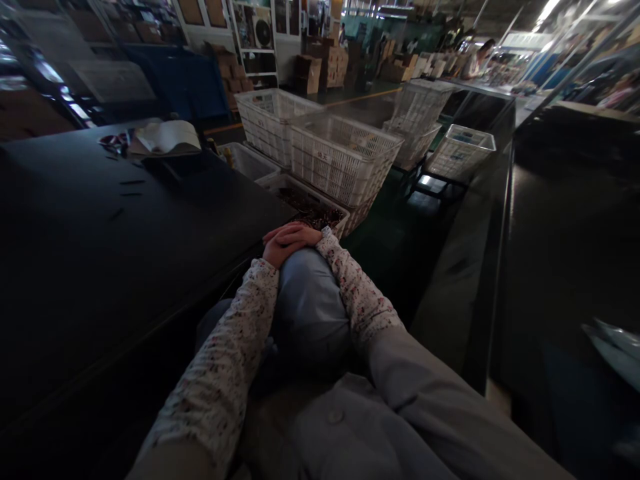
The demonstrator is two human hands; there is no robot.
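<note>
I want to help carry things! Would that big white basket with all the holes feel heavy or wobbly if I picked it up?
The white plastic crate is probably light for its size, because its walls are mostly holes. Those thin lattice walls might bend a little if squeezed. Its wide, boxy shape suggests it wouldn't tip easily, though I can't see its bottom.

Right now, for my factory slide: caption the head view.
Hands clasped on a knee beside a dark workbench, white plastic crates ahead.
</note>
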